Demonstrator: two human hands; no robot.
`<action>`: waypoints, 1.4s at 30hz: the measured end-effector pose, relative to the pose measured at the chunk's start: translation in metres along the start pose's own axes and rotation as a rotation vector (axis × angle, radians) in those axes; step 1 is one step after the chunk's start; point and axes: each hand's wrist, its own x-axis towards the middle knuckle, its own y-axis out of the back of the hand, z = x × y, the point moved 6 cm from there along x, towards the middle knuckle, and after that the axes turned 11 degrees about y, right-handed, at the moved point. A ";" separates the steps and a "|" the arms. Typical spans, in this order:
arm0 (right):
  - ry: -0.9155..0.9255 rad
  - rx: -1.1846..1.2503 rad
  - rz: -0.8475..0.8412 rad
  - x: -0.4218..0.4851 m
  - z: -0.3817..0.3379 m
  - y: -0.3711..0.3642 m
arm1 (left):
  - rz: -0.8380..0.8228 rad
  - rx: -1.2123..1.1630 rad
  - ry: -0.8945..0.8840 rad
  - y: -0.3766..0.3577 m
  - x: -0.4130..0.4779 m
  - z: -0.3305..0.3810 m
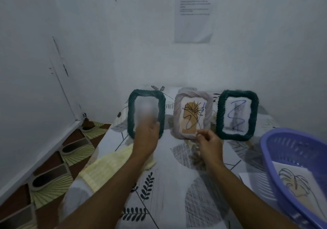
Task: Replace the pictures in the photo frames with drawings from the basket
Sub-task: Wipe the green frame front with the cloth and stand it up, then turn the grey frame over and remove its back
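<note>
Three photo frames stand in a row at the back of the table. The left green frame [131, 115] shows a pale blurred sheet, and my left hand [146, 136] grips that sheet at its lower edge. The middle beige frame [178, 105] holds a plant picture with a blue scribble over it; my right hand [208, 143] is just below its bottom edge, fingers pinched near the picture's corner. The right green frame [220, 115] shows a blue scribble drawing over a faint picture. A purple basket [269, 151] at the right holds a leaf drawing [293, 184].
The table [164, 184] has a leaf-patterned cloth. A yellow checked cloth [106, 165] lies at its left edge. A white sheet [247, 179] lies beside the basket. White walls close in behind and to the left, with a printed notice [193, 13] above.
</note>
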 end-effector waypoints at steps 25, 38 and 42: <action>-0.144 0.272 -0.086 -0.028 0.006 0.042 | -0.277 -0.628 0.426 -0.050 -0.064 0.018; 0.377 -0.052 -0.058 -0.120 -0.084 0.067 | -0.209 -0.342 0.072 -0.010 -0.166 0.062; 0.259 0.042 -0.023 -0.108 -0.093 0.064 | -0.196 -0.246 -0.071 -0.016 -0.171 0.082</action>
